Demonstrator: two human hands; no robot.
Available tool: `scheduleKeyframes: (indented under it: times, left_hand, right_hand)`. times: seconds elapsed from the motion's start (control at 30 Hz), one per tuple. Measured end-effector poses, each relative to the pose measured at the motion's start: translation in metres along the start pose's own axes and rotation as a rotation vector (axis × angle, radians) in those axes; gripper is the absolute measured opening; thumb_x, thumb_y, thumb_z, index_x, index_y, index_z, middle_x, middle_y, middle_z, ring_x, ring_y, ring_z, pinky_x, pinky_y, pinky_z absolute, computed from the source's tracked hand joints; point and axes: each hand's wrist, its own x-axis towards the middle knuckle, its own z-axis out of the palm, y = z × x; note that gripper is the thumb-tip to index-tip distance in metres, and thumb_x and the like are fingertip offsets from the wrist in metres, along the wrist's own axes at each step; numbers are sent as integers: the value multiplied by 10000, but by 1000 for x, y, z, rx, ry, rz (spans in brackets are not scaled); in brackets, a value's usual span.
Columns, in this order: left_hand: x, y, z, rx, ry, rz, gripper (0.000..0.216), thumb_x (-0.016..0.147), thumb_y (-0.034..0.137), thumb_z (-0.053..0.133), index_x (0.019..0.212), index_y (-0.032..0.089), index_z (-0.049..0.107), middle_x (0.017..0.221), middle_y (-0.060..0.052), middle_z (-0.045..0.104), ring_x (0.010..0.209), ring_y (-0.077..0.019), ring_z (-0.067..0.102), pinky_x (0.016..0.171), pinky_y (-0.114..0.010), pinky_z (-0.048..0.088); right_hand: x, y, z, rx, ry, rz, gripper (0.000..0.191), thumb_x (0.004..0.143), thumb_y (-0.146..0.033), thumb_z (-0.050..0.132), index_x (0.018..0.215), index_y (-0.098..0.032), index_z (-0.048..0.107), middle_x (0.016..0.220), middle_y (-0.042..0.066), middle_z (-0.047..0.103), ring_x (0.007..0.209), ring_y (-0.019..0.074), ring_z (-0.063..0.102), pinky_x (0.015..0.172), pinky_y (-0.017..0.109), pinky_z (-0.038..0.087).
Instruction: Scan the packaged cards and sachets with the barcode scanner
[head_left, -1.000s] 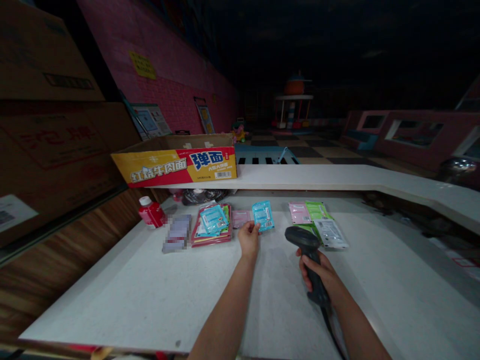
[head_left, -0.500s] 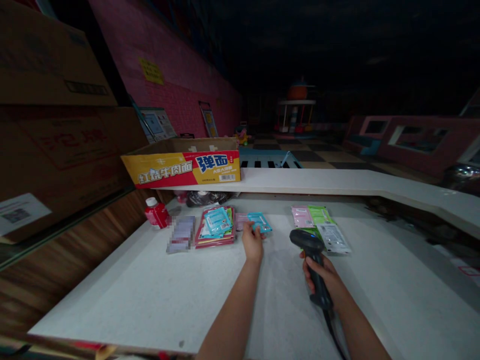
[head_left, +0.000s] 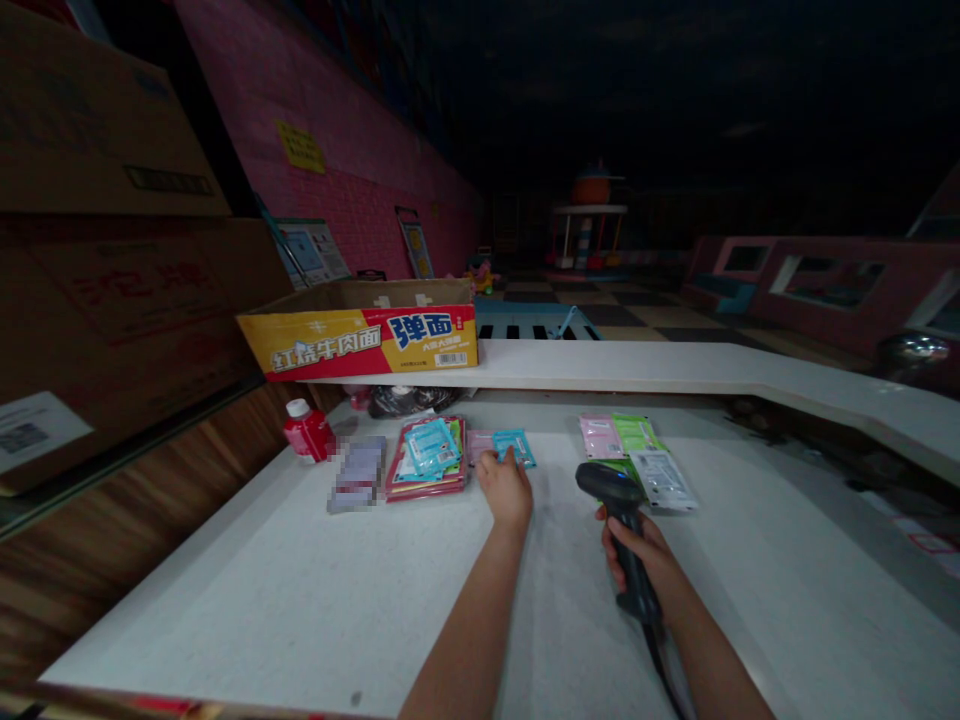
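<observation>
My right hand (head_left: 645,555) is wrapped round the handle of a dark barcode scanner (head_left: 616,490), whose head tilts up to the left and whose cable runs down toward me. My left hand (head_left: 506,490) reaches over the table with its fingers apart, at the near edges of a blue packet (head_left: 514,447) and a pink packet (head_left: 480,443) lying side by side. Left of it, several blue packets (head_left: 433,446) lie on a stack of red-edged flat items (head_left: 427,492). Beyond the scanner lie a pink packet (head_left: 599,436), a green packet (head_left: 634,432) and a silvery-white packet (head_left: 663,478).
A red bottle with a white cap (head_left: 308,432) stands at the left, beside a blurred-out flat item (head_left: 358,475). On the raised white ledge (head_left: 615,367) sits an open yellow-and-red carton (head_left: 360,340). Large brown boxes (head_left: 142,300) are stacked at the far left.
My left hand has turned slightly, its fingers shifting from the blue packet toward the pink one's near edge. The scanner stays in my right hand, almost unmoved. The view has shifted slightly.
</observation>
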Motion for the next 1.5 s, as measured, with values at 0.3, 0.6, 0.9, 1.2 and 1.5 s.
scheduleKeyframes:
  times: [0.3, 0.6, 0.9, 1.2, 1.5]
  left_hand:
    - [-9, 8, 7, 213, -277, 240, 351, 925, 302, 481, 1205, 192, 660, 1350, -149, 568, 1296, -312, 453, 1149, -535, 204]
    - [-9, 9, 3, 186, -300, 214, 367, 932, 297, 461, 1238, 215, 646, 1407, -134, 544, 1331, -348, 433, 1142, -597, 184]
    - [-10, 13, -2, 203, -271, 224, 302, 910, 245, 485, 1120, 229, 701, 1308, -125, 613, 1200, -327, 518, 1103, -588, 229]
    - [-7, 14, -7, 216, -273, 248, 317, 937, 274, 434, 1056, 193, 716, 1186, -123, 660, 1140, -278, 547, 1062, -472, 325]
    - [-7, 11, 5, 248, -375, 199, 456, 950, 369, 424, 1370, 234, 538, 1505, -85, 449, 1413, -334, 331, 1156, -636, 121]
  right_hand:
    - [-1, -2, 2, -16, 4, -19, 404, 722, -497, 765, 934, -210, 574, 542, -56, 577, 317, 96, 485, 283, 187, 380]
    - [1, 0, -2, -9, -13, -10, 396, 731, -497, 763, 942, -211, 588, 540, -62, 581, 323, 88, 489, 297, 180, 388]
    - [2, 2, -2, -5, -8, -24, 404, 730, -500, 767, 943, -211, 583, 544, -62, 579, 327, 87, 492, 291, 179, 393]
    - [1, 0, -1, 12, -6, -28, 408, 737, -499, 763, 952, -208, 576, 548, -66, 578, 324, 88, 495, 284, 178, 386]
    - [3, 1, 0, 10, 13, -29, 416, 717, -520, 760, 941, -222, 575, 533, -71, 567, 309, 91, 477, 275, 187, 377]
